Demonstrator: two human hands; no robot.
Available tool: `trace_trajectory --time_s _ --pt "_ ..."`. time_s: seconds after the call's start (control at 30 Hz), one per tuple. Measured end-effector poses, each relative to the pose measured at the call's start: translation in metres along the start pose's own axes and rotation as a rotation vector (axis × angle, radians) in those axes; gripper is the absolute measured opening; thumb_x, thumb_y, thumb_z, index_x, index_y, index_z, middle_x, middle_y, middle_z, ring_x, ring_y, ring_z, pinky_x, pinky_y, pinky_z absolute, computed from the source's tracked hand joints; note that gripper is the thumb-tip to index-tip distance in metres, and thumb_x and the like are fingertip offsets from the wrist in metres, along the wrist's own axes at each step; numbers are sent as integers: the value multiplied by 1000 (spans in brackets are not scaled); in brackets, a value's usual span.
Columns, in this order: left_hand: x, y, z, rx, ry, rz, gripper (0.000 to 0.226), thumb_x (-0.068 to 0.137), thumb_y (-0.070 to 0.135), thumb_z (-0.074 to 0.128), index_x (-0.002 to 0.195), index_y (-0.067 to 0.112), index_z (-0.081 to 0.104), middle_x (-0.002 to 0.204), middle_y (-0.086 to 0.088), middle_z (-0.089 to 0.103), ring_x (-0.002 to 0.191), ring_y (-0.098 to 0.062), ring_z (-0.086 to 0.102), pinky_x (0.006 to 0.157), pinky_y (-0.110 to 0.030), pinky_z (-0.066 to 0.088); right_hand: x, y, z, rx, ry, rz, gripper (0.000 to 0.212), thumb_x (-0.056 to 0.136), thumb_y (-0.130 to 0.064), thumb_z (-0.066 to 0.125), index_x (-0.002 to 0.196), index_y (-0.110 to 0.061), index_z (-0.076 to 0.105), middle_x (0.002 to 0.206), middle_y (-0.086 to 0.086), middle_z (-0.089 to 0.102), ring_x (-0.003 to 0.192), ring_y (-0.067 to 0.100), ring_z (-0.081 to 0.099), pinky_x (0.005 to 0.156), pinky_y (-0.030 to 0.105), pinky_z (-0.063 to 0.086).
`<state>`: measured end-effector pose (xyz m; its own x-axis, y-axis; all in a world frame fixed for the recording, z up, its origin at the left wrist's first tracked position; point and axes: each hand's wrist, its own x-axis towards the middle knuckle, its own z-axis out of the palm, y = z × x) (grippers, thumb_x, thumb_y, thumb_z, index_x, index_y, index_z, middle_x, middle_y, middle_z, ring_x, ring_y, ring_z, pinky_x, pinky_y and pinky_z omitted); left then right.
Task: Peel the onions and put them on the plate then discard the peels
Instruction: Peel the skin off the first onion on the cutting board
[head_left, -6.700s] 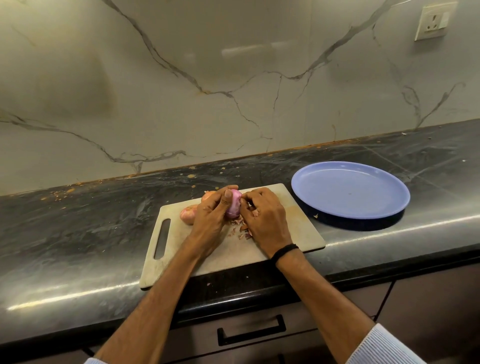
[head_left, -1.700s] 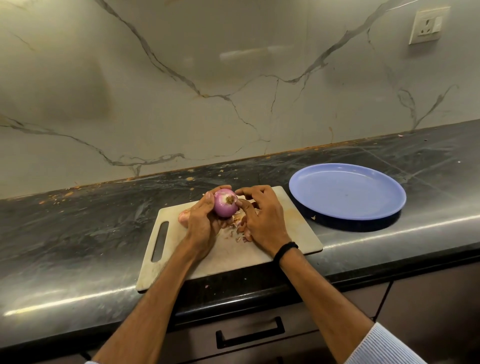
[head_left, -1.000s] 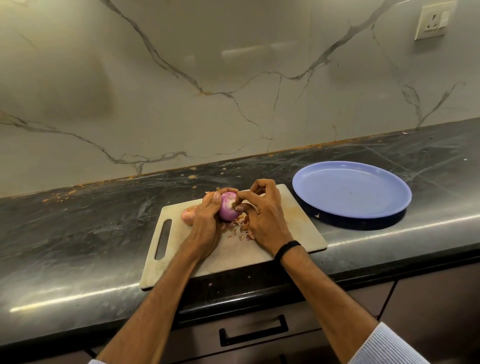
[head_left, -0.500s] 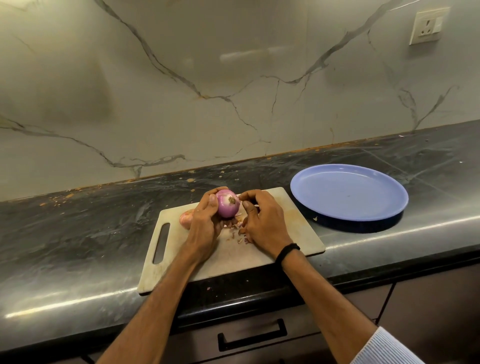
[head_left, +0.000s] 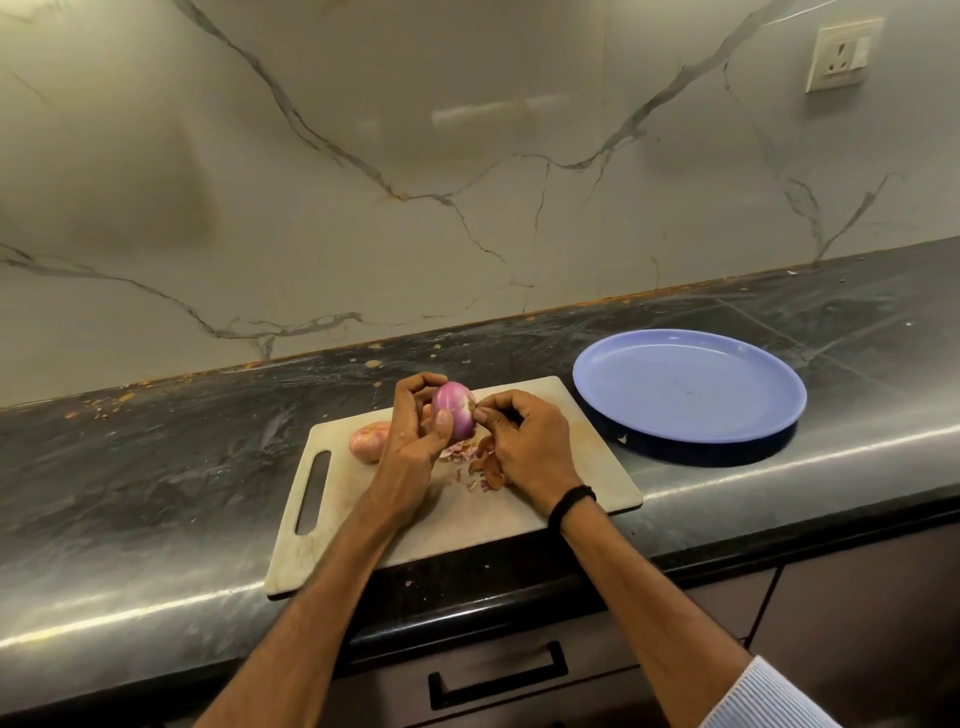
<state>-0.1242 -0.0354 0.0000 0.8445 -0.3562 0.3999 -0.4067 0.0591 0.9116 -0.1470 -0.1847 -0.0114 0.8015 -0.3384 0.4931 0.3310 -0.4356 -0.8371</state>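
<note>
**A:** Head view, the only one. Hands first?

**B:** Left hand (head_left: 415, 441) curled round the purple onion (head_left: 454, 415), thumb across its front, lifted just above the cutting board (head_left: 467, 525). Right hand (head_left: 524, 441) pinching at the onion's right end with thumb and forefinger, other fingers curled under. Cannot tell whether on a last shred of skin or on the root tip itself.

**A:** And the onion's state?

**B:** Glossy and purple over the whole side on show, so close to bare, by the look. Far side hidden behind the left fingers.

**A:** Anything else to peel?

**B:** Second onion (head_left: 368, 440), lying on the board just left of the left hand and partly hidden behind it. Papery pinkish-brown skin on; seemingly not begun.

**A:** Plate?

**B:** Blue plate (head_left: 675, 439) on the counter (head_left: 156, 467), just right of the board. No onion on it, only a speck or so.

**A:** Peels?

**B:** Loose heap of peels (head_left: 483, 465) on the board, under and between the two hands, with a few scraps scattered nearby. Not discarded; no bin in view.

**A:** Roughly how far along, then?

**B:** Early to middle, at a guess. First onion nearly stripped but not plated. Second onion to peel and plate. Clearing of the peels all left to do.
</note>
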Motion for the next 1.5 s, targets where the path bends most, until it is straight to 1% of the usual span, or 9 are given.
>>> trace_trajectory --time_s 0.23,0.33,0.5,0.67,0.9,1.1,1.3,1.4,1.5 --pt "-1 -3 -5 150 -14 57 38 92 27 55 127 32 42 130 1 47 116 -20 58 97 -39 55 -4 -5 2 -107 -133 -16 10 92 -7 58 90 -13 65 82 -4 63 77 6 56 67 9 41" --pt "0 -5 -1 65 -1 54 37 94 25 54 130 24 45 127 -3 53 112 -23 63 91 -36 58 -4 -5 3 -149 -88 -68 12 92 -3 54 87 -12 60 82 -1 59 74 5 51 64 8 39" --pt "5 -6 -1 -117 78 -37 29 102 26 44 126 16 56 126 -13 58 107 -29 66 82 -36 60 -6 -5 1 -102 68 -215 15 92 -3 57 96 -16 62 95 -6 59 87 3 53 77 8 44" --pt "8 -9 0 -200 143 -148 36 108 24 34 128 9 59 123 -17 64 103 -28 66 72 -29 58 -4 -3 -1 -78 42 -281 17 93 -14 63 110 -14 67 109 3 61 98 6 56 83 9 47" --pt "8 -13 -2 -104 75 -133 42 107 35 36 130 7 58 113 -18 64 83 -14 67 60 -20 53 -5 0 -1 -131 67 -317 16 87 -4 66 100 -12 72 105 9 55 95 15 54 83 12 45" --pt "5 -13 -5 1 74 -111 38 110 27 28 129 10 57 112 -17 64 76 -11 64 58 -24 51 -3 3 6 -261 54 -344 23 84 -6 70 104 -17 70 104 10 49 93 19 49 76 25 45" --pt "4 -12 -5 17 84 -101 37 111 26 30 126 11 60 112 -14 66 81 -15 65 58 -25 51 -7 -2 6 -472 26 -369 23 86 -24 46 102 -21 63 99 8 46 85 18 44 67 32 41" --pt "5 -9 -3 -42 104 -118 39 109 32 34 124 10 62 105 -14 68 76 -21 62 56 -27 49 -9 -7 6 -453 2 -345 35 82 -32 31 99 -18 59 100 8 47 84 18 44 69 30 37" --pt "5 -8 -1 -67 116 -124 37 109 27 33 121 9 64 102 -14 69 74 -22 62 53 -27 48 -10 -9 5 -403 26 -327 34 79 -31 32 93 -15 58 99 8 47 85 18 45 69 32 39"
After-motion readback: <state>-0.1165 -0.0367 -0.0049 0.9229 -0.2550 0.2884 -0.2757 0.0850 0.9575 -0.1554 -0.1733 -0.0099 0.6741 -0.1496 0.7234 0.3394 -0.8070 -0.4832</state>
